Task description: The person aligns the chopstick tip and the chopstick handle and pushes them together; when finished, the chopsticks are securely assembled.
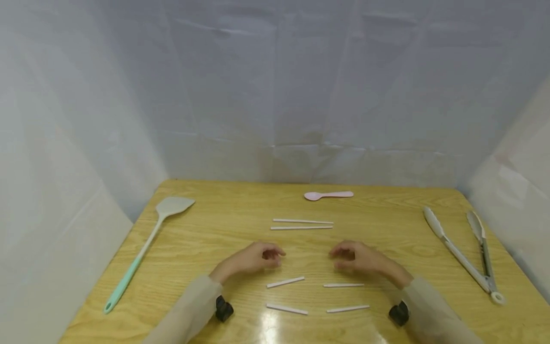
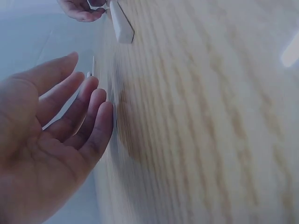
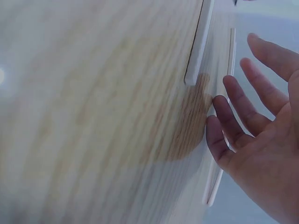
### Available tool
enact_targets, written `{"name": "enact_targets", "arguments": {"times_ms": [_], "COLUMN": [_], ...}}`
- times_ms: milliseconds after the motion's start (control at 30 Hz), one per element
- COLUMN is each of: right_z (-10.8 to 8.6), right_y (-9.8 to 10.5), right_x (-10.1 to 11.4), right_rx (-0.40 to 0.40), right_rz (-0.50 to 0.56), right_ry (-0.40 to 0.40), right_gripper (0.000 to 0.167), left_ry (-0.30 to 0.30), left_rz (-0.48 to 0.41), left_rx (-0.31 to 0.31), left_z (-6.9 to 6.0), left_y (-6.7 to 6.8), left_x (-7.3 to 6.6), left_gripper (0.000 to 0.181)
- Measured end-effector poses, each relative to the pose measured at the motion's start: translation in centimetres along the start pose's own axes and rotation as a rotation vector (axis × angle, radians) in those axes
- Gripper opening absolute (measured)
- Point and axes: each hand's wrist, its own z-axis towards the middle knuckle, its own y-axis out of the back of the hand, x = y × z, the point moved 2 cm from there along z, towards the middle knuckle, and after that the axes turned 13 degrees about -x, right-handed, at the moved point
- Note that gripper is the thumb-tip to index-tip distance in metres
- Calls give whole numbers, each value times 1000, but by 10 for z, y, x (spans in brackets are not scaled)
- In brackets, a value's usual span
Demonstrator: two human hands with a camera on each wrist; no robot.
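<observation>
In the head view the left hand (image 1: pixel 253 258) and the right hand (image 1: pixel 361 258) face each other over the table's middle, fingers loosely bent and holding nothing. Two long white sticks, one upper (image 1: pixel 302 221) and one lower (image 1: pixel 301 228), lie side by side beyond them. Nearer the front are short white sticks: two at left (image 1: pixel 285 282) (image 1: pixel 287 309) and two at right (image 1: pixel 343 285) (image 1: pixel 348 309). The left wrist view shows the left hand (image 2: pixel 56 126) beside a stick end (image 2: pixel 122 25); in the right wrist view the right hand (image 3: pixel 261 126) is near a stick (image 3: pixel 200 44).
A pink spoon (image 1: pixel 328 195) lies near the back edge of the wooden table (image 1: pixel 232 205). On the left rests a spatula (image 1: pixel 142 253) with a mint handle; on the right, spread tongs (image 1: pixel 466 263). Pale sheeting (image 1: pixel 275 95) hangs behind and at both sides.
</observation>
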Motion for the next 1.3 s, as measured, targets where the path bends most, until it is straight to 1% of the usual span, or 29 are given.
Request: {"name": "enact_targets", "arguments": {"times_ms": [100, 167, 333, 367, 533, 700, 800, 1000, 1167, 1300], "right_z": [-6, -10, -20, -21, -28, -33, -34, -36, -36, -37], "right_y": [-1, -2, -4, -5, -7, -8, -8, -8, -10, -12], "right_x": [3, 5, 4, 4, 4, 6, 7, 10, 10, 9], "right_rx": [17, 20, 18, 15, -3, 6, 18, 33, 26, 20], "right_rz": [-12, -38, -60, -60, -76, -79, -77, -78, -87, -92], "right_ry": [19, 31, 84, 106, 164, 176, 178, 152, 147, 149], "right_gripper": [31, 31, 29, 28, 27, 25, 25, 26, 26, 23], "left_ry": [1, 4, 20, 13, 16, 11, 0, -12, -26, -31], "left_rz": [-1, -12, -28, -23, -10, 14, 35, 86, 111, 122], "left_rx": [23, 37, 53, 54, 59, 63, 77, 108, 98, 96], "left_z": [-3, -6, -14, -16, -22, -25, -25, -23, -23, -24], "left_y": [-3, -6, -11, -12, -15, -17, -19, -22, -23, -23], "left_x": [-2, -3, -5, -5, -7, -10, -12, -14, -14, -15], "left_gripper": [28, 29, 31, 31, 31, 32, 33, 33, 31, 30]}}
